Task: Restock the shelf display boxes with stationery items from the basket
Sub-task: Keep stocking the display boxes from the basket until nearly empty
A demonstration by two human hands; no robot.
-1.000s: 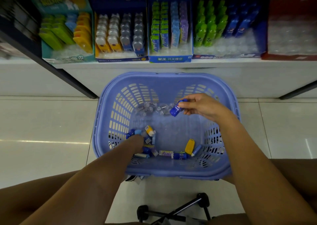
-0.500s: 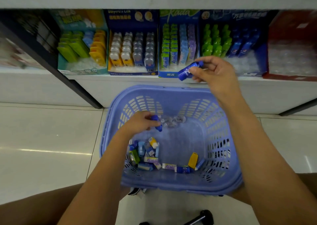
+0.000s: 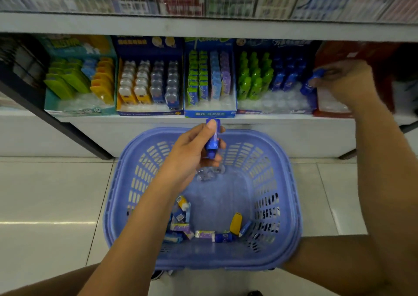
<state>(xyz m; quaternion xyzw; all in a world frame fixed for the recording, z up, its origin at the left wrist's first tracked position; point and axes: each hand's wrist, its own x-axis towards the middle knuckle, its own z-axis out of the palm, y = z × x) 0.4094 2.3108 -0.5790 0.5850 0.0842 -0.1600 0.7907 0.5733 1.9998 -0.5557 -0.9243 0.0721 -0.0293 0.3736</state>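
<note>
Left fingers [image 3: 203,133] gripping blue tube [image 3: 211,143], above basket [image 3: 291,182]

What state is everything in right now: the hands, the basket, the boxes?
Left hand: grips blue item over basket.
Right hand: holds second blue item at green-and-blue display box.
Basket: on floor, few items left.
Green-and-blue display box: front slots empty.

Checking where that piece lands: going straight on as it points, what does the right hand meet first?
The right hand would probably meet the blue items standing in the dark blue display box; depth is unclear.
</note>
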